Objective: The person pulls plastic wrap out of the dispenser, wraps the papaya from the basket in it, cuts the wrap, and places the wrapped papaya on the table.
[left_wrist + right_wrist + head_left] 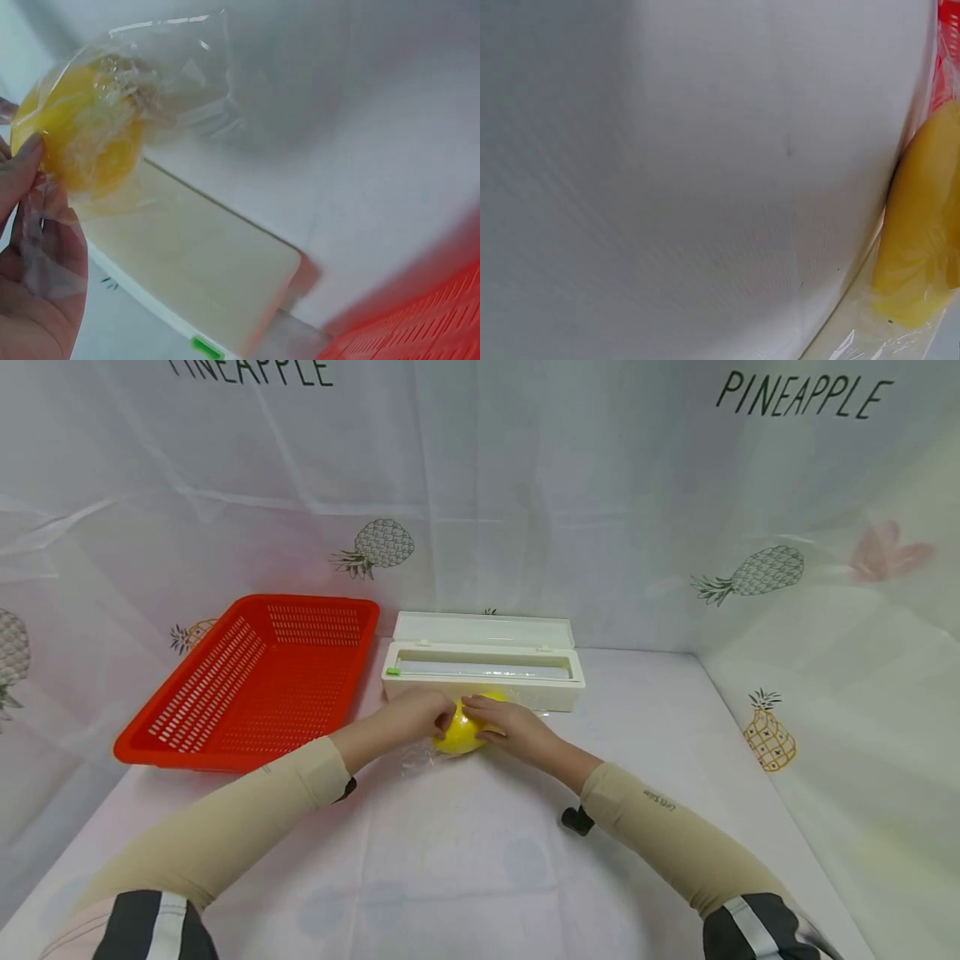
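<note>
A rounded, smooth yellow object (pixel 459 737) sits inside clear plastic wrap (pixel 202 90), whose loose ends stick out crinkled on both sides. My left hand (pixel 416 710) grips the wrap at its left side; in the left wrist view the thumb lies against the yellow surface, with film bunched between thumb and fingers. From the right, my right hand (pixel 513 727) holds the object, fingers curved over its top and side. The right wrist view shows the yellow object (pixel 915 225) at its right edge, under film. What kind of thing it is, I cannot tell.
Just behind the hands stands a white plastic-wrap dispenser box (pixel 480 692), lid raised, a roll inside and a green slider at its left. A red slotted basket (pixel 247 756) is on the left. Pineapple-printed sheeting (pixel 487 485) hangs behind the white-covered table (pixel 450 877).
</note>
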Tool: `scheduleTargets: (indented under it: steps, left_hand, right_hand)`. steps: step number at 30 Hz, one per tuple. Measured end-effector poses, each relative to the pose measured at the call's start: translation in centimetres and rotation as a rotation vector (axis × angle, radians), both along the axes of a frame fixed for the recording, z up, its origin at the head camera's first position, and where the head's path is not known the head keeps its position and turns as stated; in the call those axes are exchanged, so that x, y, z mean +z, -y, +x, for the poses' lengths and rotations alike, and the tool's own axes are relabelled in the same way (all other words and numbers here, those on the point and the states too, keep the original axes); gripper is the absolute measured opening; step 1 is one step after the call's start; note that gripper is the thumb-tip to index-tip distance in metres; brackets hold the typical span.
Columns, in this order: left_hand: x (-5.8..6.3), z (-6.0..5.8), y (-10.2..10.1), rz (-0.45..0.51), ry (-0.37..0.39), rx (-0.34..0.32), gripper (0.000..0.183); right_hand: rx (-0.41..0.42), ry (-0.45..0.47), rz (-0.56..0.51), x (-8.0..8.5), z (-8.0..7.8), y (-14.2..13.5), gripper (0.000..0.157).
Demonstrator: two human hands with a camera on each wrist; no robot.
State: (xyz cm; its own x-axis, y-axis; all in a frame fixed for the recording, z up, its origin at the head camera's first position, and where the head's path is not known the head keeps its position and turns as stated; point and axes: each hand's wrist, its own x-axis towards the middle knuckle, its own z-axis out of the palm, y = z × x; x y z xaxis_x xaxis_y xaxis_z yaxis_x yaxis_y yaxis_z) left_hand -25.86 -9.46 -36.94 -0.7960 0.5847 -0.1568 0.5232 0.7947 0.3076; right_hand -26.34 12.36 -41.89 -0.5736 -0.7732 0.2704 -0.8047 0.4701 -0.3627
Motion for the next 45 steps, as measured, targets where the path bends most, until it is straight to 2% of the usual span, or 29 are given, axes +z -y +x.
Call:
scheduleTargets:
  steps: [3, 6, 8, 10, 13, 15, 18, 21, 24, 30, 36, 40, 45]
  left_hand:
    - [-0.1, 0.5, 0.0, 0.001, -0.015, -0.012, 0.021]
    - [-0.2, 0.8, 0.1, 0.028, 0.009, -0.037, 0.018]
    - [-0.1, 0.9, 0.2, 0.068, 0.025, -0.031, 0.015]
    - [0.1, 0.8, 0.4, 0.118, 0.027, 0.007, 0.014]
    - [0.5, 0.3, 0.4, 0.183, 0.035, 0.106, 0.012]
    - [0.6, -0.1, 0.2, 0.204, 0.084, 0.173, 0.019]
    - [0.4, -0.8, -0.1, 0.218, 0.195, 0.220, 0.036]
    - [-0.1, -1.3, -0.3, 0.233, 0.286, 0.215, 0.044]
    - [-0.5, -1.5, -0.4, 0.248, 0.327, 0.203, 0.045]
    - [-0.9, -1.3, -0.5, 0.237, 0.361, 0.203, 0.052]
    - [-1.3, -0.8, -1.1, 0.236, 0.331, 0.222, 0.053]
    - [-1.5, -0.7, -1.0, 0.282, 0.383, 0.258, 0.054]
    - [-1.8, -0.8, -0.5, 0.324, 0.464, 0.272, 0.062]
  right_hand:
    - [-0.012, -0.009, -0.018, -0.2, 0.3, -0.2, 0.050]
    - [-0.032, -0.017, -0.035, -0.4, 0.6, -0.3, 0.051]
    - [-0.045, -0.018, -0.041, -0.5, 0.7, -0.3, 0.051]
    - [-0.055, -0.016, -0.048, -0.5, 0.8, -0.3, 0.050]
    - [-0.060, -0.014, -0.054, -0.6, 1.0, -0.3, 0.049]
    - [-0.060, -0.023, -0.056, -0.6, 1.2, -0.3, 0.047]
    - [-0.050, -0.050, -0.058, -0.5, 1.4, -0.2, 0.047]
    - [-0.039, -0.077, -0.055, -0.4, 1.7, -0.3, 0.046]
    - [-0.030, -0.074, -0.040, -0.3, 2.0, -0.5, 0.043]
    - [-0.014, 0.035, -0.017, -0.1, 3.0, -1.6, 0.041]
    - [-0.022, 0.066, -0.033, -0.3, 4.2, -2.9, 0.033]
    - [-0.089, 0.082, -0.110, -0.2, 5.2, -3.5, 0.027]
    - [-0.298, 0.156, -0.215, -0.2, 6.2, -3.3, 0.025]
